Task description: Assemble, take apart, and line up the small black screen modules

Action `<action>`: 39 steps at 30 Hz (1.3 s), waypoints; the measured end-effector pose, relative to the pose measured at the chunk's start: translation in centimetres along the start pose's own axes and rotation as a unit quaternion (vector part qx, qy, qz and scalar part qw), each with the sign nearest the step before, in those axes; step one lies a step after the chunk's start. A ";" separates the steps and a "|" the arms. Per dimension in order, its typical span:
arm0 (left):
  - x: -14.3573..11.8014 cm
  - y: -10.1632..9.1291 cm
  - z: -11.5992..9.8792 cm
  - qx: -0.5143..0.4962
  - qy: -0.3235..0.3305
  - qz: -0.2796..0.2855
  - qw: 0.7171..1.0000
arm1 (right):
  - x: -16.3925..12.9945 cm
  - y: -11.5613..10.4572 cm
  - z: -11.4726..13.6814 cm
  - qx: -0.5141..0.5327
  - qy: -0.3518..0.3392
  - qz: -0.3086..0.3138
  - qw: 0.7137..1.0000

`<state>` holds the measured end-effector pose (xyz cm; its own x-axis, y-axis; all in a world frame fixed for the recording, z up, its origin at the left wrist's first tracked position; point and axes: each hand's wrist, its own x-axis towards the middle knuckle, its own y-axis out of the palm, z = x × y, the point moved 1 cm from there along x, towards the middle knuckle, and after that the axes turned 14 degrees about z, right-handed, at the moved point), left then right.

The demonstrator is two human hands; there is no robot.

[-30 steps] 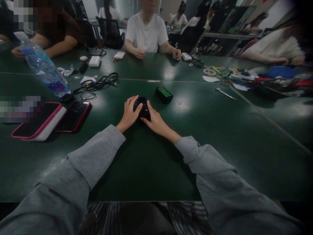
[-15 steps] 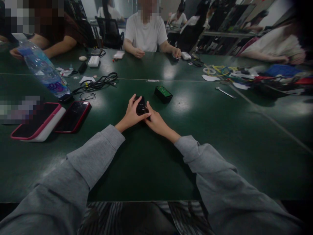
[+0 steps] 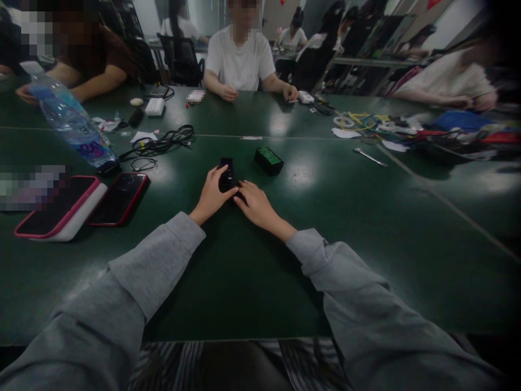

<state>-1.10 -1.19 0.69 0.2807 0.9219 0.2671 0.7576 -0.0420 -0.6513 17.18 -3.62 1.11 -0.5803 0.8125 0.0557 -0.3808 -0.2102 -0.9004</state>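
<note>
Head view: left hand (image 3: 211,194) grips the small black device (image 3: 226,174), right hand (image 3: 253,205) rests open beside it on the green surface (image 3: 252,282).

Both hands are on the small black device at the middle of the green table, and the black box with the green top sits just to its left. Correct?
Not quite. In the head view the black box with the green top sits to the right of the small black device, not the left. Left hand and right hand both meet the device on the green table.
</note>
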 end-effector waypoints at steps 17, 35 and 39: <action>-0.6 -0.1 -1.7 0.030 -0.049 0.081 0.995 | 0.3 -3.3 -7.3 -0.099 0.162 -0.137 0.972; -0.7 -0.1 -1.9 0.063 -0.061 0.076 0.993 | -0.1 -4.5 -5.2 -0.128 0.147 -0.242 0.951; -0.7 -0.1 -1.8 0.059 -0.054 0.072 0.994 | -0.3 -4.7 -5.1 -0.091 0.140 -0.287 0.943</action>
<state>-0.27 -2.51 1.86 0.3118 0.9457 0.0921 0.6385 -0.1368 -0.7574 22.81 -0.12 3.14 -0.0945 0.8812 0.4632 -0.4298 0.3835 -0.8174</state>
